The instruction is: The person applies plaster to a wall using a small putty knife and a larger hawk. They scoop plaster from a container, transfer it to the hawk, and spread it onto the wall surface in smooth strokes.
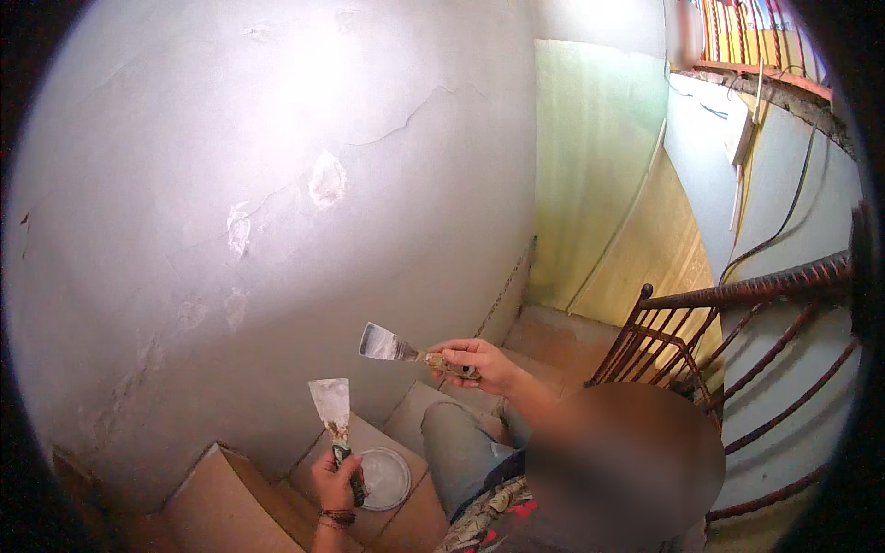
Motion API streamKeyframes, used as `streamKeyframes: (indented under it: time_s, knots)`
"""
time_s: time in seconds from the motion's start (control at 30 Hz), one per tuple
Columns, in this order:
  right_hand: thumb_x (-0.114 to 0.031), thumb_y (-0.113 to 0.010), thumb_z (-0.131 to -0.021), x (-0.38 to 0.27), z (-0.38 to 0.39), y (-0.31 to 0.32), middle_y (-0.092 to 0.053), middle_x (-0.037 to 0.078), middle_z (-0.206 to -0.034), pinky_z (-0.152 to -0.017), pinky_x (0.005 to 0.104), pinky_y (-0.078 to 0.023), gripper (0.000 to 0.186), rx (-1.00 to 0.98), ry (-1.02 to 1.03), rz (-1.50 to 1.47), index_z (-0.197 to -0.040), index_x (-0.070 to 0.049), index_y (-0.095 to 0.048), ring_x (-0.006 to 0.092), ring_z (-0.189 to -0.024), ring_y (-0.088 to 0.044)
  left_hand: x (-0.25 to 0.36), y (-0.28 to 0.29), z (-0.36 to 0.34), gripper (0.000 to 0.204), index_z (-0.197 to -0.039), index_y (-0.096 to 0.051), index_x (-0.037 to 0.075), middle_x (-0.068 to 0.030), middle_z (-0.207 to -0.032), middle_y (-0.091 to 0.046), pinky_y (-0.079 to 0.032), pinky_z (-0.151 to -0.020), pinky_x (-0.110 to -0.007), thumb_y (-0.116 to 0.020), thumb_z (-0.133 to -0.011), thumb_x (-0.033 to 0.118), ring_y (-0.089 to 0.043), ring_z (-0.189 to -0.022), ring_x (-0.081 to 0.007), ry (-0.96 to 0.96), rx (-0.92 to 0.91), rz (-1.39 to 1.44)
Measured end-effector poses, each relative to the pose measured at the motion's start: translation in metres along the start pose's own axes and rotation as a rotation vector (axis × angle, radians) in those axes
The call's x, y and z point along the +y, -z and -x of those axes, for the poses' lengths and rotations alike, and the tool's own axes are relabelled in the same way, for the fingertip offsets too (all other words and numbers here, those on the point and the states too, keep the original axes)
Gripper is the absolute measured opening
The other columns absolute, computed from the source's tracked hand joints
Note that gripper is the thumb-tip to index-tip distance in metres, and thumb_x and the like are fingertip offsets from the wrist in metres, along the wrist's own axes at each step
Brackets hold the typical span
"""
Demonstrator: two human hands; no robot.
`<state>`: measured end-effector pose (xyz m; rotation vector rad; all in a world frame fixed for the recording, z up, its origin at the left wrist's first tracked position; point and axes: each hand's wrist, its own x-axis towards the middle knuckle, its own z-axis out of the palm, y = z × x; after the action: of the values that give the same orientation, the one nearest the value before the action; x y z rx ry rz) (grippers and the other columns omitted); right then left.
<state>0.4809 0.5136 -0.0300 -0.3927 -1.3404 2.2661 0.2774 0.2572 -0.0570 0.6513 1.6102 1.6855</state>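
My left hand, with a dark bracelet at its wrist, is closed round the dark handle of a putty knife. The wide blade of this knife points up and carries a whitish smear. Farther right and higher, my right hand grips a second putty knife by its stained handle. That blade points left toward the wall, with pale residue on its metal. Beside my left hand a round, pale container or lid rests on a tiled step; what it holds is hard to make out.
A grey wall on the left has a long crack and several rough whitish patches. Tiled steps run along its foot. On the right are a dark twisted metal railing and a greenish-yellow panel.
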Motion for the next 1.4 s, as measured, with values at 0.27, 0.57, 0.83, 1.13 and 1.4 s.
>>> streamKeyframes:
  time_s: [0.27, 0.57, 0.83, 1.13, 1.4]
  knots:
    - [-0.018, -0.056, -0.091, -0.023, -0.008, -0.035, -0.065, 0.015, -0.093, -0.044, 0.0206, -0.038, 0.036, -0.073, 0.032, -0.093, -0.121, 0.003, -0.055, 0.0126, -0.057, -0.053, 0.038, -0.012, 0.024, 0.015, -0.074, -0.055, 0.003, -0.0015, -0.061, -0.053, -0.042, -0.042, -0.027, -0.067, -0.08, 0.011, -0.05, -0.047, -0.01, -0.017, 0.144, -0.091]
    - [-0.018, -0.055, -0.09, -0.029, 0.0, -0.031, -0.066, 0.018, -0.092, -0.043, 0.0207, -0.038, 0.037, -0.139, 0.038, -0.055, -0.12, 0.004, -0.055, 0.0124, -0.055, -0.053, 0.022, -0.031, 0.012, 0.022, -0.083, -0.058, 0.001, 0.0003, -0.07, -0.058, -0.043, -0.053, -0.024, -0.073, -0.081, 0.017, -0.052, -0.062, -0.0055, -0.11, 0.325, -0.245]
    - [-0.016, -0.055, -0.09, -0.022, -0.001, -0.036, -0.065, 0.02, -0.089, -0.04, 0.0213, -0.038, 0.037, -0.039, -0.063, 0.039, -0.12, 0.006, -0.054, 0.0131, -0.053, -0.054, 0.036, -0.044, 0.016, 0.025, -0.087, -0.059, 0.001, -0.0001, -0.068, -0.059, -0.044, -0.047, -0.023, -0.075, -0.081, 0.02, -0.052, -0.058, -0.0037, -0.096, 0.382, -0.147]
    - [-0.016, -0.06, -0.088, -0.041, 0.006, -0.042, -0.067, 0.014, -0.088, -0.038, 0.02, -0.036, 0.035, -0.027, -0.025, 0.208, -0.116, 0.004, -0.059, 0.01, -0.053, -0.054, 0.034, -0.057, -0.004, 0.024, -0.092, -0.061, 0.001, -0.0109, -0.07, -0.061, -0.048, -0.055, -0.033, -0.072, -0.081, 0.019, -0.061, -0.059, -0.0205, -0.589, 0.547, -0.646]
    - [-0.015, -0.057, -0.088, -0.048, 0.011, -0.054, -0.067, 0.016, -0.082, -0.037, 0.0198, -0.036, 0.034, 0.059, -0.095, 0.298, -0.115, 0.005, -0.059, 0.0102, -0.048, -0.053, 0.023, -0.023, -0.024, 0.027, -0.097, -0.061, 0.003, -0.0113, -0.073, -0.056, -0.045, -0.053, -0.036, -0.07, -0.073, 0.01, -0.057, -0.061, -0.0296, -0.832, 0.51, -1.084]
